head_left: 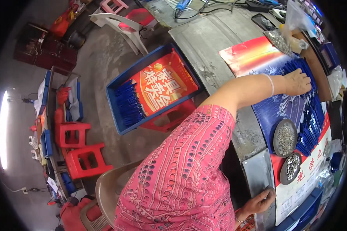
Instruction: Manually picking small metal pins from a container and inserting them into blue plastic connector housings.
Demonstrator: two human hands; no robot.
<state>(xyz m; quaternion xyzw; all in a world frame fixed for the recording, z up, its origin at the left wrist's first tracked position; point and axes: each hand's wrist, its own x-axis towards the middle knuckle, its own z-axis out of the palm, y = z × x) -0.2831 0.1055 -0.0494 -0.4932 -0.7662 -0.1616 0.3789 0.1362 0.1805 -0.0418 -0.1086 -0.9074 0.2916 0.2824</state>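
Note:
My left hand reaches across the workbench, its fingers curled down onto a pile of thin, shiny blue pieces. What lies under the fingers is hidden. More blue pieces lie heaped beside it on a printed blue sheet. My right hand is low at the bench's near edge, by a grey metal plate, with fingers bent and thumb close to them. Anything between them is too small to make out. Two dark round dishes stand between the hands: one holds small metal parts, the other round shiny ones.
On the left, a blue tray with blue pieces and a red printed sheet rests on a red stool. A phone, a clear bag of small parts and cables lie along the far bench. Red stools stand farther left.

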